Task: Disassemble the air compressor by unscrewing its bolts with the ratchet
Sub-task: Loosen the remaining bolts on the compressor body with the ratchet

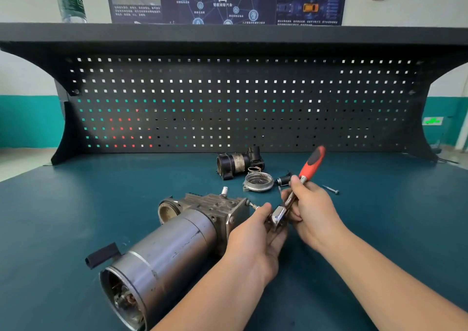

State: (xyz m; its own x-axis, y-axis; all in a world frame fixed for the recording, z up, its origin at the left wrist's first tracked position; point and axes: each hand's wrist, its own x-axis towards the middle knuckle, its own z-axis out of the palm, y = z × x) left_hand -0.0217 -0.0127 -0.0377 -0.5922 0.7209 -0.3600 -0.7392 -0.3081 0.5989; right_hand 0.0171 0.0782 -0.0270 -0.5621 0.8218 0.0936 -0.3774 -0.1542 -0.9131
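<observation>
Both hands meet just right of the frame's centre, over the teal-green mat of the workbench. The right hand grasps the chrome shaft of the ratchet with the orange-and-black handle, fingers curled round the metal just below the grip, so that the handle slants up and to the right above the knuckles. The left hand comes in from the lower middle and pinches at the ratchet's shiny chrome head, fingers wrapped about it; what sits under the head is hidden by the fingers. Just left of the hands lies the grey metal air compressor, on its side, its long steel motor cylinder running toward the lower left of the frame with the open end showing copper windings, and its ribbed cast block at the upper right end. A thin bolt sticks out of that block's right face, next to the left thumb. Behind the hands, in the middle of the mat, rest removed parts: a black cylindrical housing with a pale label, a small coil spring, and a round aluminium cap. One loose long screw lies on the mat to the right of the ratchet. A black perforated pegboard stands along the back of the bench.
</observation>
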